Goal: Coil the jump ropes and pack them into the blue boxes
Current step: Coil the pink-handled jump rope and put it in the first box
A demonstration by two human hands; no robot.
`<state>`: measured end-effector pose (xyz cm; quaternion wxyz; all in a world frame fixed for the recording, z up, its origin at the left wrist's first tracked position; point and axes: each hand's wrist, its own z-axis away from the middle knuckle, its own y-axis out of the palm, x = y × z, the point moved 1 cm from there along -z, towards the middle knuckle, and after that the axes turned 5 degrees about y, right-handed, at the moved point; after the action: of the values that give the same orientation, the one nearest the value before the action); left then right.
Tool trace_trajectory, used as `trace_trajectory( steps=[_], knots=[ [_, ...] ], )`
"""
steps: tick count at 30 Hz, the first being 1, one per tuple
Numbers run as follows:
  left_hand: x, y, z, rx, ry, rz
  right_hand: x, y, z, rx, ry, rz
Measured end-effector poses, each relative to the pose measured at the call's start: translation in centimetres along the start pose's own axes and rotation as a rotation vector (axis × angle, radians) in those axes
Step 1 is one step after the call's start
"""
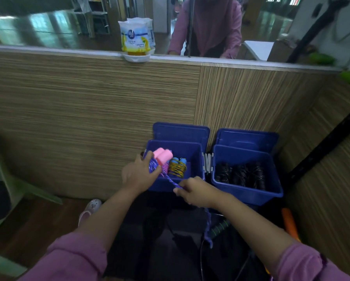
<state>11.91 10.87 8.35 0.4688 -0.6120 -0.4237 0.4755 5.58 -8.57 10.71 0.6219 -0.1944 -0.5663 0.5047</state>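
Head view: left hand (138, 174) grips the purple rope (170, 180) coil, hiding it; right hand (196, 192) pinches its strand.

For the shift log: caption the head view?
Left hand holds pink-handled rope coil; right hand pulls its purple tail.

Two blue boxes (176, 185) (249, 191) (side by side) on the floor (38, 218).

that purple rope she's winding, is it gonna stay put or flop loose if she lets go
Probably floppy: the purple rope sags limp below the right hand toward the floor. The coil under the left hand looks apt to spring loose if released untucked. The pink foam handles look light and easy to squash.
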Motion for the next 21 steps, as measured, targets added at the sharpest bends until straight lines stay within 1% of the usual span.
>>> trace_trajectory(
  steps=[2, 4, 7, 9, 10, 12, 14, 15, 18, 21],
  knots=[
    [0.4, 0.8, 0.4, 0.048, 0.076, -0.124, 0.5, -0.7, -0.2, -0.062, -0.052, 0.059],
    [0.6, 1.7, 1.0, 0.049, 0.195, -0.171, 0.8, -1.5, -0.5, -0.104, -0.093, 0.107],
    [0.6, 2.9, 2.4, 0.017, 0.486, -0.203, 0.3, -2.6, -1.2, -0.183, -0.128, 0.114],
    [0.7, 3.7, 3.0, 0.036, 0.684, -0.093, -0.9, -3.0, -1.8, -0.148, -0.144, 0.033],
    [0.7, 3.6, 3.1, 0.05, 0.751, -0.01, -1.6, -3.1, -2.2, -0.115, -0.154, -0.012],
    [0.1, 2.8, 3.3, 0.097, 0.823, 0.146, -3.2, -3.2, -2.6, -0.069, -0.149, -0.101],
    [-0.7, 1.9, 3.5, 0.095, 0.854, 0.262, -4.4, -3.3, -2.8, -0.063, -0.113, -0.24],
    [-1.0, 1.4, 3.6, 0.083, 0.829, 0.319, -4.8, -3.4, -2.7, -0.072, -0.097, -0.321],
    [-1.6, 0.4, 3.5, 0.022, 0.616, 0.488, -5.5, -2.8, -2.6, -0.123, -0.051, -0.49],
    [-2.2, -0.1, 3.0, -0.041, 0.471, 0.544, -5.9, -1.5, -2.5, -0.152, 0.064, -0.501]
  ],
)
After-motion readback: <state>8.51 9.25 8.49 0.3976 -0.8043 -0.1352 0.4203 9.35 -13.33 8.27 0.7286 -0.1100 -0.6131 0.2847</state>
